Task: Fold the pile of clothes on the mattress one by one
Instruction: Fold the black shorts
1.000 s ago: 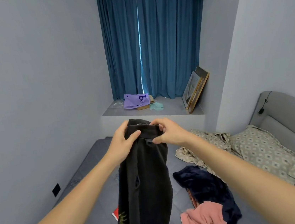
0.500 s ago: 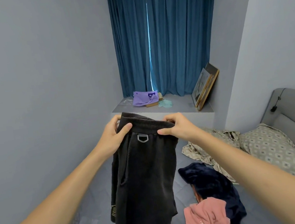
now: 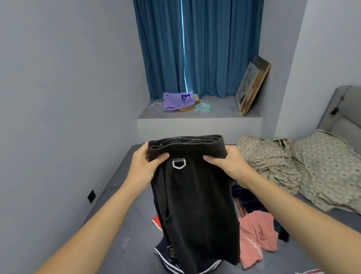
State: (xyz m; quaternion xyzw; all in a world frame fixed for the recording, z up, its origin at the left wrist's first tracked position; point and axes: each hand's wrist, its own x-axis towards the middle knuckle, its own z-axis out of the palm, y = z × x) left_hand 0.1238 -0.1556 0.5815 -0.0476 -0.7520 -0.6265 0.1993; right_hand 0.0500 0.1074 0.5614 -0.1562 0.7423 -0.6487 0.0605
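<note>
Both grips, left hand [image 3: 143, 167] and right hand [image 3: 225, 163], pinch the black pants [image 3: 195, 208] by the waistband so the legs hang straight above the pile [image 3: 255, 234].

The garment [image 3: 194, 203] held up is black with a silver ring [image 3: 179, 163], above a pink top [image 3: 256, 232] and a navy piece with white stripes [image 3: 172, 265] on the grey mattress [image 3: 124, 246]. At the right lies beige bedding with a dotted pattern [image 3: 315, 165]. Far off hang teal curtains [image 3: 196, 32] over a purple bag [image 3: 176, 99].

Black trousers [image 3: 195, 208] hang upright by the waistband above a grey mattress [image 3: 123, 235]; beneath lie pink [image 3: 256, 233], navy and striped clothes in a loose pile.
</note>
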